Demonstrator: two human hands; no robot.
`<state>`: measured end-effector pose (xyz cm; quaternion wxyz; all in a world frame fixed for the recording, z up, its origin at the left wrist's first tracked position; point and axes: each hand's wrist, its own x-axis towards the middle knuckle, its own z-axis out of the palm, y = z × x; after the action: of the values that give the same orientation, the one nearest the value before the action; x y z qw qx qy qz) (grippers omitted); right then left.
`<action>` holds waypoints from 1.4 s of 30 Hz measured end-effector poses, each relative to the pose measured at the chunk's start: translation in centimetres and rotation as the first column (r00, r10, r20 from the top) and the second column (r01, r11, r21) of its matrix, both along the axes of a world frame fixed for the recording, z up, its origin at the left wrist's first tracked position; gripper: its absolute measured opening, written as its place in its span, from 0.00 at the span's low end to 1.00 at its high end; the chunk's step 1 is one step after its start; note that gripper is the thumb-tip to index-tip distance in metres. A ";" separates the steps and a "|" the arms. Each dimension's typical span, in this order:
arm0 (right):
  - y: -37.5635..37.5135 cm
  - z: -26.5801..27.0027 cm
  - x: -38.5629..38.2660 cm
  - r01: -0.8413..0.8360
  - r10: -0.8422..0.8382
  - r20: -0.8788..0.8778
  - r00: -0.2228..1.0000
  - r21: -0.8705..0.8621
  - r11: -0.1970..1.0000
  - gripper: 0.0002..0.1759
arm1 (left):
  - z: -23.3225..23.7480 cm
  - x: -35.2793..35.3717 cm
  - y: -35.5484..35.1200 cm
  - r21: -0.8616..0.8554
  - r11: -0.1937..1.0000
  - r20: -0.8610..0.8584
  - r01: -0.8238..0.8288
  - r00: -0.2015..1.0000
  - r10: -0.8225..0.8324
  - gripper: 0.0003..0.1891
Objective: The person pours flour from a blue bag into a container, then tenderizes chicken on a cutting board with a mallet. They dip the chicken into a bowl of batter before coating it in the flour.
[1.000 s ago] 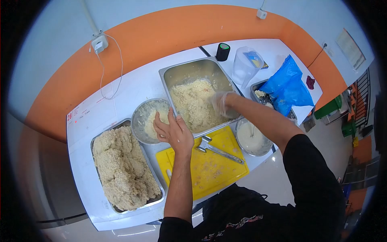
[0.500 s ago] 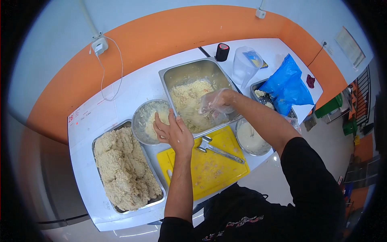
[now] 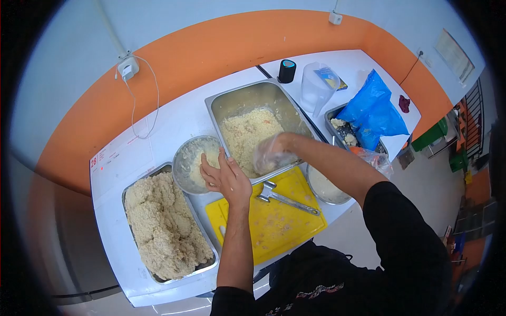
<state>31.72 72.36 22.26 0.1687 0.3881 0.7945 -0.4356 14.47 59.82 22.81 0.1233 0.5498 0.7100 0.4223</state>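
Note:
My left hand (image 3: 227,178) is bare, with its fingers spread and a few specks on them. It hovers over the right rim of a round metal bowl (image 3: 182,176) and beside the near-left corner of a deep steel pan (image 3: 226,100). Inside that pan my right hand (image 3: 273,152), in a clear plastic glove, is down at the near right of the pale crumb coating (image 3: 250,129). Motion smears its fingers, and I cannot tell what they hold. Below the pan, a metal meat mallet (image 3: 287,198) lies on a yellow cutting board (image 3: 274,226).
A tray (image 3: 213,258) heaped with breaded pieces (image 3: 163,226) stands at left. Right of the board is a bowl of pale batter (image 3: 326,184). Farther back are a black speaker (image 3: 286,72), a clear jug (image 3: 318,89) and a blue plastic bag (image 3: 374,113) over another tray.
My right hand has shifted left and toward the near side within the deep pan. My left hand stays in nearly the same place. The speaker's light has turned from red to blue.

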 end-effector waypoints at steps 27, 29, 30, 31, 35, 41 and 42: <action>1.6 -2.4 -2.2 -0.428 0.252 0.518 0.817 0.254 0.868 0.34 | -0.1 -0.2 0.2 -0.018 1.000 -0.032 0.012 0.999 -0.013 0.21; 3.1 -3.8 -1.3 0.070 -0.098 0.078 0.992 0.307 0.949 0.33 | 0.1 -0.1 0.2 -0.019 1.000 -0.017 0.021 1.000 -0.021 0.21; 3.5 -4.0 -0.8 0.068 -0.096 0.077 0.992 0.310 0.948 0.33 | 0.2 -0.1 0.1 -0.029 0.999 0.002 0.022 1.000 -0.022 0.21; 4.0 -3.8 0.0 0.187 -0.180 -0.055 0.982 0.354 0.916 0.30 | 0.2 -0.1 0.2 -0.023 1.000 0.007 0.015 1.000 -0.015 0.21; 4.0 -5.0 1.8 0.533 -0.514 -0.276 0.812 -0.010 0.846 0.30 | 0.0 -0.2 0.1 -0.008 1.000 -0.006 0.023 1.000 -0.023 0.21; 1.6 -2.9 0.8 0.462 -0.447 -0.188 0.874 0.044 0.886 0.27 | -0.5 -0.3 0.3 0.010 1.000 -0.042 0.001 0.999 0.000 0.21; 2.0 -2.1 0.8 0.464 -0.448 -0.187 0.874 0.044 0.885 0.27 | -0.5 -0.3 0.3 0.014 1.000 -0.040 0.000 0.999 0.001 0.21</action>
<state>32.50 74.31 20.19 -0.0251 0.5325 0.7104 -0.4596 14.17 60.14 22.32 0.1051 0.5587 0.7095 0.4164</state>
